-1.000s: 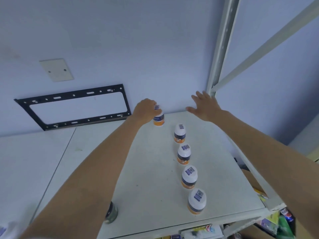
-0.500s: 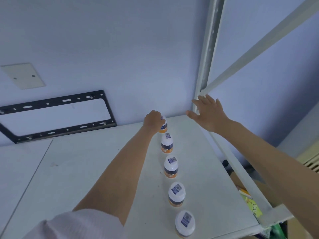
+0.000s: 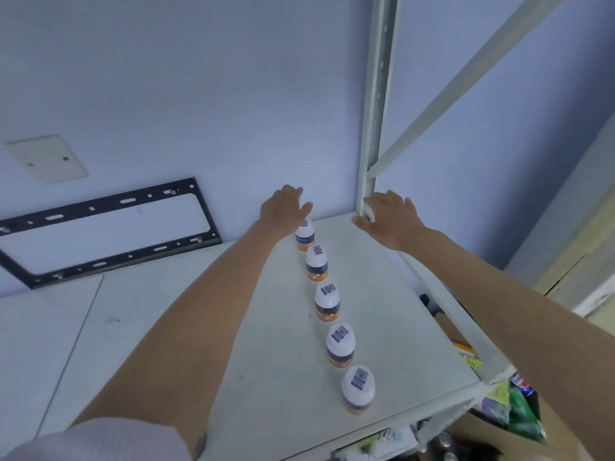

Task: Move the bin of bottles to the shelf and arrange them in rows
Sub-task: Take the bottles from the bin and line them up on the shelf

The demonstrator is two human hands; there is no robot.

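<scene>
Several white-capped bottles with blue and orange labels stand in one row on the white shelf top (image 3: 253,344), running from the nearest bottle (image 3: 358,389) back to the rear bottle (image 3: 304,237) by the wall. My left hand (image 3: 284,209) hovers just above that rear bottle with its fingers relaxed, holding nothing. My right hand (image 3: 387,216) rests against the foot of the shelf's upright post (image 3: 374,104), fingers spread. No bin is in view.
A black metal wall bracket (image 3: 100,234) and a white cover plate (image 3: 46,158) hang on the wall to the left. A diagonal brace (image 3: 466,81) crosses right of the post. Packaged goods (image 3: 509,407) show below the shelf's right front corner.
My left hand has let go of the rear bottle and lifted off it, fingers loosened. My right hand moved right onto the post. The view shifted slightly.
</scene>
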